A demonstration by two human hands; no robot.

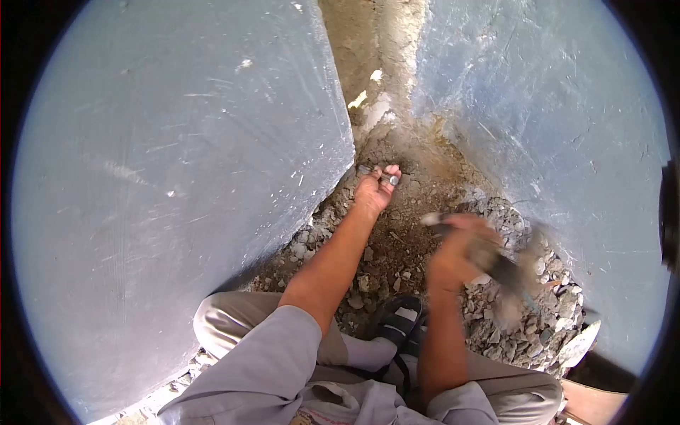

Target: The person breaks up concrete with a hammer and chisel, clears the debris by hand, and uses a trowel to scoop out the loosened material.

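My left hand [373, 193] is wrapped round a steel chisel [394, 180], whose round struck end faces me while its other end points toward the rubble beside the left grey panel. In my right hand [457, 256] is a hammer, its dark handle [440, 225] poking out past the thumb side. The hammer's head [520, 276] is smeared by motion, out to the right of the fist and apart from the chisel. Under both hands lies broken, dusty rubble [407, 241].
Grey painted panels rise on the left [177, 156] and right [552, 142], narrowing to a gap with a rough, earthy wall [375, 42] behind. Loose stones [563, 312] are heaped along the right panel. My sandalled foot [398, 322] stands on the rubble between my bent knees.
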